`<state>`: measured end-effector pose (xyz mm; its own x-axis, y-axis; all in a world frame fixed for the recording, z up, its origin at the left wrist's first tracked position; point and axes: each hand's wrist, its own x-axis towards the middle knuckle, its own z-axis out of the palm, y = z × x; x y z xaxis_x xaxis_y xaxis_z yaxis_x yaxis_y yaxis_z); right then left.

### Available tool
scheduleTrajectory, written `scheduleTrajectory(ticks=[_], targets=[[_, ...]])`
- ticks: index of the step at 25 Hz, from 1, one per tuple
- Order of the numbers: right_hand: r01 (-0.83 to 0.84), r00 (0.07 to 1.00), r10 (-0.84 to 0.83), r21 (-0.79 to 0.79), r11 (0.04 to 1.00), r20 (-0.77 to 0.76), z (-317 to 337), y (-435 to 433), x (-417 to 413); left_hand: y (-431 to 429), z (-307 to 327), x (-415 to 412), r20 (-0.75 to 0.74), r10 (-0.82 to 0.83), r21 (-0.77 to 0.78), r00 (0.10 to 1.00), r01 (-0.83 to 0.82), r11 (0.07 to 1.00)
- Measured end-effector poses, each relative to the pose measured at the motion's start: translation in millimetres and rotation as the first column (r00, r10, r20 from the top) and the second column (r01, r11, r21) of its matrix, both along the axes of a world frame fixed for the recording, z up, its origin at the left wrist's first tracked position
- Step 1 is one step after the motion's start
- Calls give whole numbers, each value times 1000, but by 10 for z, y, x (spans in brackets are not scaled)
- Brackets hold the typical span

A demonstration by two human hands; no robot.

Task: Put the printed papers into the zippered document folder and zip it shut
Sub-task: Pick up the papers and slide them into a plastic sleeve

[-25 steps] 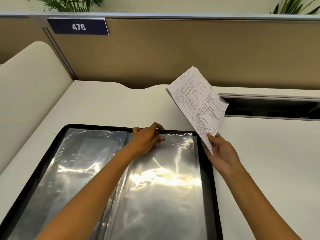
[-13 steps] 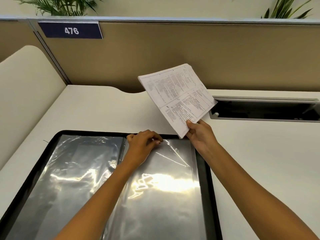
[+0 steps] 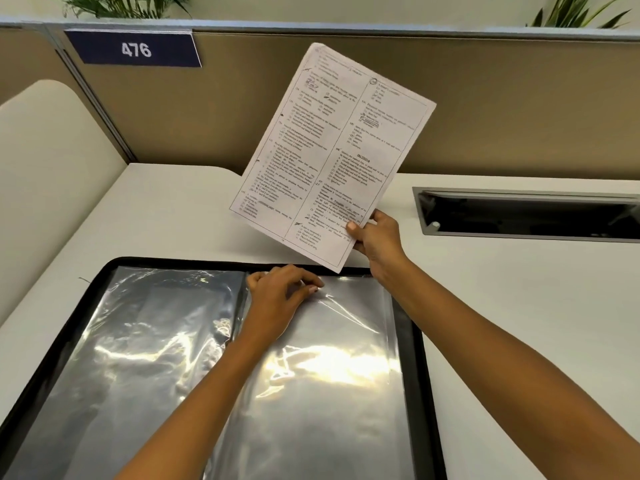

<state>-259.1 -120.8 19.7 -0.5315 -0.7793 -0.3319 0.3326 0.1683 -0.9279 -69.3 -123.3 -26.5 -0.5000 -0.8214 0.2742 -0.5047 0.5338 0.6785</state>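
Note:
The black zippered document folder [image 3: 414, 327] lies open flat on the white desk, with shiny clear plastic sleeves [image 3: 329, 375] on both halves. My left hand [image 3: 280, 296] pinches the top edge of the right-hand sleeve near the spine. My right hand [image 3: 375, 240] holds the printed papers [image 3: 332, 150] by their lower right corner, upright and tilted, in the air above the folder's far edge. The print faces me.
A brown partition [image 3: 485, 109] with a blue "476" sign [image 3: 135, 49] closes off the back of the desk. An open cable slot [image 3: 526, 216] is set into the desk at the right. A cream curved side panel [image 3: 52, 168] stands at the left.
My right hand has swung the papers leftwards and turned them upright, so that the printed side faces me. My left hand has stayed on the sleeve's top edge.

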Motion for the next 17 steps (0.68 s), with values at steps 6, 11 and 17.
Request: scheduleTrajectory(ticks=[6,11,17], targets=[[17,990,-9,61,998,-139,-94,149,-118,-1,-16,-15,-60,-29,36,998,31,999],[-13,972,32,83,996,-231,-181,341,-198,-47,-77,-19,-96,-45,84,994,53,995],[-52,938,86,108,993,-335,-172,432,-313,-74,-86,-5,-185,-21,155,983,50,987]])
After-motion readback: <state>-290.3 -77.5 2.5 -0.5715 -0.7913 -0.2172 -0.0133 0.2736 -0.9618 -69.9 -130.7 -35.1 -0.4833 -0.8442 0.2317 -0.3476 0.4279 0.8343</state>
